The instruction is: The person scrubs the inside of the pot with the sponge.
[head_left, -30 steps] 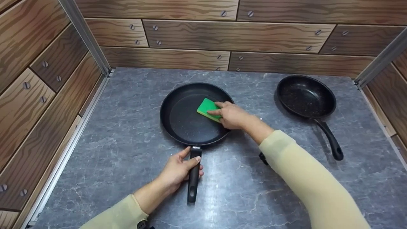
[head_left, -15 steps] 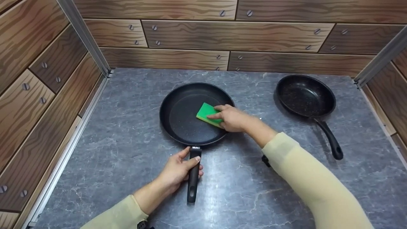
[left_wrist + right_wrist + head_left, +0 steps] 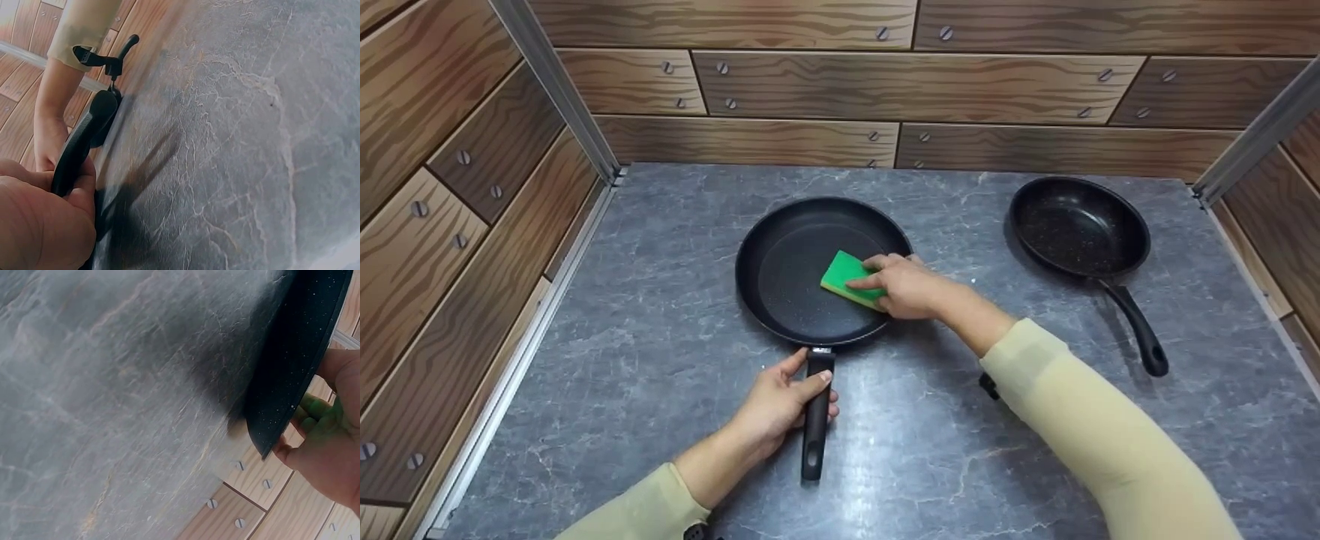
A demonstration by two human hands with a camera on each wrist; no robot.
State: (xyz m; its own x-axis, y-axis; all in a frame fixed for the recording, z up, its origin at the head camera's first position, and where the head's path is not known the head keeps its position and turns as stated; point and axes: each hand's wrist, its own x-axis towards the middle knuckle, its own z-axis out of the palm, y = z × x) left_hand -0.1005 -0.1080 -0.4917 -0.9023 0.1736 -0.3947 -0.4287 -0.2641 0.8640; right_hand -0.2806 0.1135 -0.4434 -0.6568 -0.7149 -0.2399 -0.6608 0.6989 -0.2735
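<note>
A large black frying pan (image 3: 791, 262) lies on the table with its handle toward the person. My left hand (image 3: 774, 401) grips that handle (image 3: 815, 439) near the pan, thumb on top and fingertips showing on the far side. In the left wrist view the same hand (image 3: 45, 225) wraps the handle (image 3: 84, 138). My right hand (image 3: 911, 286) holds a green and yellow sponge (image 3: 847, 274) against the right part of the pan's inside. From the right wrist view, the right hand (image 3: 326, 433) shows beyond the pan's outer wall (image 3: 298, 360), which hides the sponge.
A smaller black frying pan (image 3: 1080, 229) stands at the back right, its handle (image 3: 1140, 330) pointing toward the front right. The grey marbled table (image 3: 660, 300) is bounded by wood-patterned walls (image 3: 810, 86) at the back and sides.
My right hand has slid the sponge a short way toward the person along the pan's right side. The left hand has kept its grip on the handle.
</note>
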